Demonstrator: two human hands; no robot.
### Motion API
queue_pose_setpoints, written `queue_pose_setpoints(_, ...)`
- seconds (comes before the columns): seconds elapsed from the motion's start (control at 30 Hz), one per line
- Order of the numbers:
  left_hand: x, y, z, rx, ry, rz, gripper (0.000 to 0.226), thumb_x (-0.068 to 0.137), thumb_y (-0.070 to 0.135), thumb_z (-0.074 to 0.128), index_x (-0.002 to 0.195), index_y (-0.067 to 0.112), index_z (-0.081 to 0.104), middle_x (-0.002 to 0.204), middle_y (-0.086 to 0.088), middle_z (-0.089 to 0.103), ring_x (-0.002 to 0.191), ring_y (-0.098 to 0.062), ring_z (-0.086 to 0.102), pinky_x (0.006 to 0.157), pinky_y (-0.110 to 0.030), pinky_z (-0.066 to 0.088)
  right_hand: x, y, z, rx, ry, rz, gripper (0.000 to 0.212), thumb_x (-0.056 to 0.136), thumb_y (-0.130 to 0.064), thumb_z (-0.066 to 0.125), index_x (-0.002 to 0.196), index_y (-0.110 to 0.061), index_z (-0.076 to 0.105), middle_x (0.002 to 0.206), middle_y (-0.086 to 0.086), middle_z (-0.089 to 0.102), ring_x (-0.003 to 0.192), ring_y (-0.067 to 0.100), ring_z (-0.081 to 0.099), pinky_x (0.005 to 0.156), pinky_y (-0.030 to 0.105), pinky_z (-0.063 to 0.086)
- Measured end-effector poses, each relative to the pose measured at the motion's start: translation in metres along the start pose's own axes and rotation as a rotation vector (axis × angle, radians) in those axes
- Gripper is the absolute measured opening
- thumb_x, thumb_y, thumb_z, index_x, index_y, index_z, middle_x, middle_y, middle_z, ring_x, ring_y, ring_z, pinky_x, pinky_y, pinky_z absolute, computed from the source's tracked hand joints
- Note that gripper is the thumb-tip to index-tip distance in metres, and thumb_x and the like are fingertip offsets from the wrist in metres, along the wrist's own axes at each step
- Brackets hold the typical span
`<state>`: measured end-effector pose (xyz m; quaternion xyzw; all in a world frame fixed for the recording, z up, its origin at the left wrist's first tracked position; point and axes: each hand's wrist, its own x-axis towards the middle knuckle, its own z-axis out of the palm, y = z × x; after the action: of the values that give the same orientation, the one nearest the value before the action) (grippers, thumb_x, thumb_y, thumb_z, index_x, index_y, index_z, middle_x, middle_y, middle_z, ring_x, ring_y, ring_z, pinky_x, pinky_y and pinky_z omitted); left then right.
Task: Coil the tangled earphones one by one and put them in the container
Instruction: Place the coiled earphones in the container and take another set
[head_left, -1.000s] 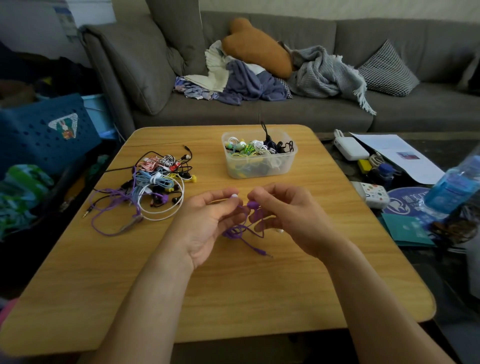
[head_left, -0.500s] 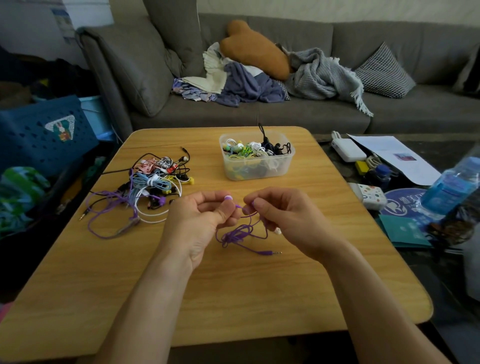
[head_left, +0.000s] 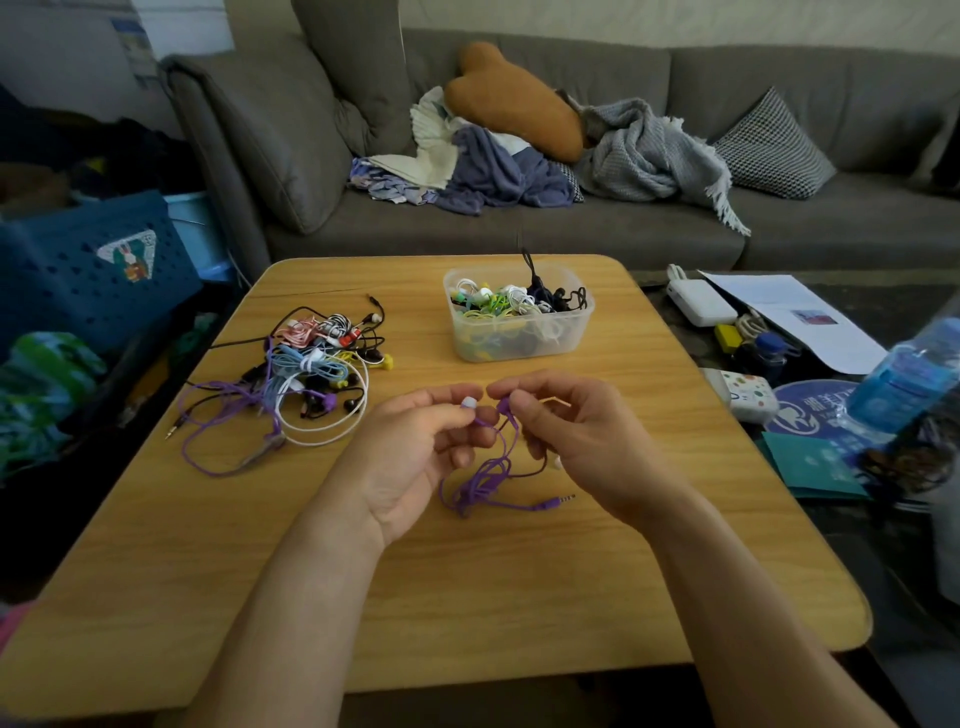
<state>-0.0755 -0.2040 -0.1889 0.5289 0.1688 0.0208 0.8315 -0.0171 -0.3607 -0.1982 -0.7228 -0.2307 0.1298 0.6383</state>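
Observation:
Above the middle of the wooden table (head_left: 519, 597), my left hand (head_left: 415, 457) pinches one white-tipped bud of a purple earphone (head_left: 483, 480). My right hand (head_left: 582, 441) pinches the other bud close beside it. The purple cable hangs down between the hands in a loose bunch, and its jack plug lies on the table to the right. A tangled pile of earphones (head_left: 306, 374) in several colours sits at the table's left. The clear plastic container (head_left: 519, 340) stands at the far middle, holding several coiled earphones.
A grey sofa (head_left: 571, 223) with cushions and blankets runs behind the table. A blue crate (head_left: 93, 270) stands at the left. To the right, a low dark surface holds papers (head_left: 789, 317), a white charger (head_left: 701, 301) and a blue water bottle (head_left: 914, 374).
Both hands have lifted slightly and brought the two buds side by side. The purple cable has dropped out longer beneath them, with the jack plug now lying further right.

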Motion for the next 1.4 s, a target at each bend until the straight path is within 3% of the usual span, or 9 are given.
queue_pose_setpoints(0.2,-0.001,0.001,0.000,0.018,-0.037,-0.094,0.031,0.098,0.028,0.049,0.099,0.000,0.062,0.069,-0.009,0.065,0.053,-0.016,0.060,0.040,-0.020,0.034,0.001,0.003,-0.002,0.065,-0.012,0.003,0.016,0.094,-0.002,0.061,0.103,-0.009,0.073,0.081,0.005,0.071,0.068,0.019,0.057,0.066,0.026,0.051)
queue_pose_setpoints(0.33,-0.002,-0.005,0.001,0.134,-0.061,-0.045,0.016,0.090,0.012,0.062,0.100,-0.001,0.063,0.077,-0.010,0.067,0.054,-0.012,0.056,0.039,-0.017,0.032,-0.001,0.002,-0.004,0.082,-0.016,0.003,0.010,0.089,-0.005,0.069,0.098,-0.008,0.073,0.078,0.008,0.072,0.066,0.019,0.060,0.065,0.026,0.052)
queue_pose_setpoints(0.47,-0.001,-0.006,0.002,0.124,-0.002,0.003,0.013,0.090,0.008,0.060,0.096,-0.003,0.065,0.068,-0.008,0.062,0.048,-0.010,0.051,0.037,-0.016,0.031,-0.001,-0.002,-0.007,0.009,0.002,0.033,0.017,0.086,-0.013,0.073,0.103,-0.010,0.073,0.085,0.004,0.072,0.070,0.017,0.060,0.065,0.029,0.051)
queue_pose_setpoints(0.57,0.000,-0.003,0.001,0.100,0.019,0.008,0.015,0.095,0.011,0.055,0.091,0.000,0.065,0.062,-0.003,0.058,0.047,-0.010,0.049,0.036,-0.017,0.027,0.000,-0.008,-0.021,-0.026,0.148,0.072,0.015,0.093,-0.018,0.065,0.106,-0.019,0.070,0.095,0.003,0.071,0.071,0.012,0.062,0.062,0.024,0.051)
queue_pose_setpoints(0.7,-0.002,0.002,0.000,0.059,0.073,0.063,0.023,0.101,0.014,0.047,0.086,0.008,0.063,0.063,-0.002,0.062,0.052,-0.012,0.048,0.037,-0.017,0.026,0.002,0.000,-0.053,-0.475,0.368,0.185,0.021,0.100,-0.016,0.054,0.111,-0.027,0.068,0.094,-0.010,0.068,0.088,0.023,0.068,0.059,0.019,0.049)
queue_pose_setpoints(0.77,-0.002,0.003,0.000,0.068,0.129,0.124,0.023,0.101,0.015,0.046,0.087,0.010,0.064,0.063,0.001,0.064,0.049,-0.009,0.047,0.038,-0.017,0.025,0.004,0.008,-0.064,-0.612,0.341,0.281,0.024,0.101,-0.015,0.050,0.112,-0.025,0.068,0.098,-0.008,0.067,0.090,0.022,0.067,0.065,0.023,0.051)
queue_pose_setpoints(0.9,-0.003,0.005,0.000,0.058,0.111,0.153,0.021,0.098,0.019,0.052,0.088,0.012,0.069,0.065,0.002,0.060,0.048,-0.008,0.044,0.038,-0.016,0.024,0.005,0.013,-0.069,-0.807,0.210,0.328,0.023,0.099,-0.021,0.054,0.118,-0.025,0.066,0.096,-0.009,0.061,0.075,0.003,0.055,0.057,0.017,0.041)
queue_pose_setpoints(1.1,-0.004,0.005,-0.005,0.133,0.037,0.080,0.019,0.095,0.019,0.057,0.084,0.008,0.068,0.063,0.000,0.057,0.046,-0.008,0.042,0.038,-0.013,0.029,0.012,0.020,-0.062,-0.818,0.209,0.260,0.021,0.090,-0.039,0.068,0.107,-0.026,0.070,0.094,-0.009,0.065,0.079,0.000,0.057,0.056,0.018,0.040)
queue_pose_setpoints(1.4,0.000,-0.005,-0.006,0.288,0.053,0.088,0.019,0.095,0.020,0.059,0.084,0.007,0.069,0.065,-0.001,0.064,0.044,-0.007,0.043,0.038,-0.015,0.027,0.016,0.019,-0.055,-0.877,0.167,0.255,0.008,0.087,-0.031,0.072,0.088,-0.023,0.072,0.084,-0.013,0.062,0.075,0.001,0.055,0.053,0.018,0.039)
